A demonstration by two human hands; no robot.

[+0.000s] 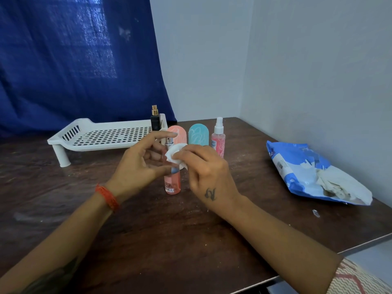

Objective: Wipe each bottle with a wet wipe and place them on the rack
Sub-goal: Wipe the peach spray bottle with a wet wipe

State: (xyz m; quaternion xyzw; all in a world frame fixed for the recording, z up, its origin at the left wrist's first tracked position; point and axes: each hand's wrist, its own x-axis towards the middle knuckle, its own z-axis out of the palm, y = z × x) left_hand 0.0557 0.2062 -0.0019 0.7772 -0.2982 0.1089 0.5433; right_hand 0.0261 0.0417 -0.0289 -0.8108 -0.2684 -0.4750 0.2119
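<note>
A big blue curtain [80, 60] is hanging behind the brown table [148, 240]. Pale walls [307, 60] are standing at the back and the side, meeting in a corner

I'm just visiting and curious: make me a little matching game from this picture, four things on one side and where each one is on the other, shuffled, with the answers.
Things:
1. black bottle
2. wet wipe
3. wipes packet
4. teal bottle

Places:
A. lying on the table's right side
B. standing on the white rack
C. pinched in the right hand
D. standing between the pink rounded bottle and the spray bottle

Pairs: 1-B, 2-C, 3-A, 4-D
</note>
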